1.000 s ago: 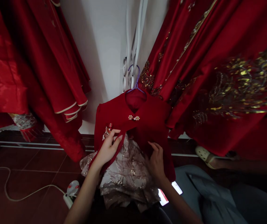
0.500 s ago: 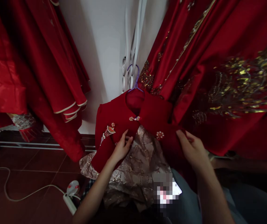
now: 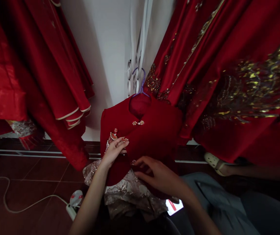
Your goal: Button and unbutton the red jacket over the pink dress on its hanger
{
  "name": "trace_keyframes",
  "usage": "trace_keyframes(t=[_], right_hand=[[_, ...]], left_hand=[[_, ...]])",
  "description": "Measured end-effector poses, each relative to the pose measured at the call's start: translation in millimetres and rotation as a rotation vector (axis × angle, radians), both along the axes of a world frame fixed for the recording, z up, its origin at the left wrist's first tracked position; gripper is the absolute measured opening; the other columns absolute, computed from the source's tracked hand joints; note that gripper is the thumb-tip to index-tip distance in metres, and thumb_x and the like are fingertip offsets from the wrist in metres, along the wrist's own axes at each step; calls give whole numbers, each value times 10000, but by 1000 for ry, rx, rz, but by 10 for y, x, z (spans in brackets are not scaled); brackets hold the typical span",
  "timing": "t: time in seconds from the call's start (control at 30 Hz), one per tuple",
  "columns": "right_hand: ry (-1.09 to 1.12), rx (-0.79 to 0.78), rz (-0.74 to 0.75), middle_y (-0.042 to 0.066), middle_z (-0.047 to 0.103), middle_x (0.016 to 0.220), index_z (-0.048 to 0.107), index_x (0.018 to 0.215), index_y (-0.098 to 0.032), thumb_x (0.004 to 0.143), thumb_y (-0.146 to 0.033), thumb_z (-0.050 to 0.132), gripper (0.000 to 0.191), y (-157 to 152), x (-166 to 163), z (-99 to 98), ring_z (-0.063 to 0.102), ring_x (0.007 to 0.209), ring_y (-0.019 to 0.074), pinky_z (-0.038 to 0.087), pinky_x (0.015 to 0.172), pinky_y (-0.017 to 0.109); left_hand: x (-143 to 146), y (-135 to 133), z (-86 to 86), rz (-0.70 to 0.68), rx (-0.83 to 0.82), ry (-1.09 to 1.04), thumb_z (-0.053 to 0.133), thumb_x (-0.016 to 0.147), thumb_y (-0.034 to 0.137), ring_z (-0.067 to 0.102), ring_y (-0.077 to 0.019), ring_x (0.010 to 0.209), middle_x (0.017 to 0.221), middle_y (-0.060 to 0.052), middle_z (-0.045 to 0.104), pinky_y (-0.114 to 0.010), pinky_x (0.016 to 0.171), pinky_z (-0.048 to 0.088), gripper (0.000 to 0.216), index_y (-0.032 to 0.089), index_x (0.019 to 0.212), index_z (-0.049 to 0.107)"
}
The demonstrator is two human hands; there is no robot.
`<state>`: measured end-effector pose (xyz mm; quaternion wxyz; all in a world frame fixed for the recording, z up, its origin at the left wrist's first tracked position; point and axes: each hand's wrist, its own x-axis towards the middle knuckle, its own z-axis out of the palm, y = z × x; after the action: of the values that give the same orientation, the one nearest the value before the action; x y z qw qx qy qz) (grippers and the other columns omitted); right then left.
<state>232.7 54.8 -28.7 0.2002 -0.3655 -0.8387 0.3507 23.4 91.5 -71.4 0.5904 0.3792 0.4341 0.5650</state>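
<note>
A red vest point(image 3: 154, 137) hangs on a purple hanger point(image 3: 142, 88), its front panels overlapping. A jewelled clasp point(image 3: 138, 123) joins it below the neckline. A beaded fan-shaped brooch point(image 3: 112, 137) sits on its left side in view. My left hand point(image 3: 114, 151) rests on that side with fingers stretched out, its fingertips at a jewelled button point(image 3: 124, 139). Lower at the front edge, my right hand point(image 3: 156, 173) is open, with curved fingers apart and the index tip by another small jewelled button point(image 3: 133, 162). Shiny patterned fabric point(image 3: 127, 192) shows under the vest.
Red garments point(image 3: 66, 81) hang on the left, and red ones with gold sequins point(image 3: 252, 78) on the right. A white metal rack point(image 3: 143, 36) stands behind. A power strip point(image 3: 70, 211) with a cord lies on the floor. A lit phone point(image 3: 174, 206) and another person's clog point(image 3: 213, 162) appear low down.
My right hand has brought the right panel across the front and let go of its edge, covering much of the shiny fabric. My left hand has shifted left and slightly up.
</note>
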Motion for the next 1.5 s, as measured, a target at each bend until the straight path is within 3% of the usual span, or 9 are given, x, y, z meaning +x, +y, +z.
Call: trace_keyframes(t=[0.13,0.3,0.4,0.5,0.63,0.83,1.03,1.17,1.5], right_hand=[[185,58,-177,49,636,929,565,935,-218,842,-396,546,202,227,-252,-5,629,759,150,529,640,279],[353,130,-398,74,604,891,517,1042,-174,794,-434,588,366,536,-626,-190,617,738,162,544,621,299],[408,136,-418,80,596,901,520,1012,-172,770,-389,613,338,617,-799,-303,606,756,163,551,620,293],[463,130,-425,73,595,896,510,942,-178,766,-318,596,241,635,-897,-360,601,756,154,555,637,286],[523,95,-419,40,608,828,498,877,-195,744,-294,607,198,649,-907,-359,615,720,142,561,640,278],[519,54,-403,35,655,795,547,839,-190,719,-317,657,207,742,-854,-339,641,703,145,560,629,274],[576,-19,-319,36,683,802,588,843,-183,693,-342,698,245,819,-917,-282,662,731,147,564,661,270],[585,15,-315,40,687,791,604,840,-175,714,-326,685,213,886,-993,-268,666,727,149,566,694,287],[588,69,-347,50,691,827,601,852,-173,741,-290,660,172,960,-1074,-294,664,735,151,566,683,285]], left_hand=[[27,-7,0,179,68,122,764,634,370,618,-119,735,835,-39,686,-186,598,494,338,144,862,657],[65,12,-30,335,118,143,690,697,430,616,-127,723,829,-28,687,-223,618,532,325,148,858,696],[87,30,-68,415,126,136,659,728,409,638,-159,811,923,-46,703,-274,708,552,316,148,902,704],[97,22,-69,411,174,203,644,749,360,645,-170,871,949,-47,710,-299,808,534,260,160,902,708],[53,25,-68,392,229,299,658,739,372,648,-161,779,852,-42,703,-283,732,532,254,162,879,688],[-128,223,-214,714,364,583,690,700,335,584,-112,771,921,-44,605,-242,716,483,321,168,954,586],[-213,321,-260,579,334,414,643,672,234,598,-112,719,793,-16,598,-248,690,502,250,170,879,519],[-189,269,-201,514,310,317,645,662,234,633,-133,790,857,-48,655,-297,795,514,255,147,893,582],[-134,230,-135,555,244,225,687,665,244,666,-157,840,908,-81,708,-322,873,514,301,117,937,664]])
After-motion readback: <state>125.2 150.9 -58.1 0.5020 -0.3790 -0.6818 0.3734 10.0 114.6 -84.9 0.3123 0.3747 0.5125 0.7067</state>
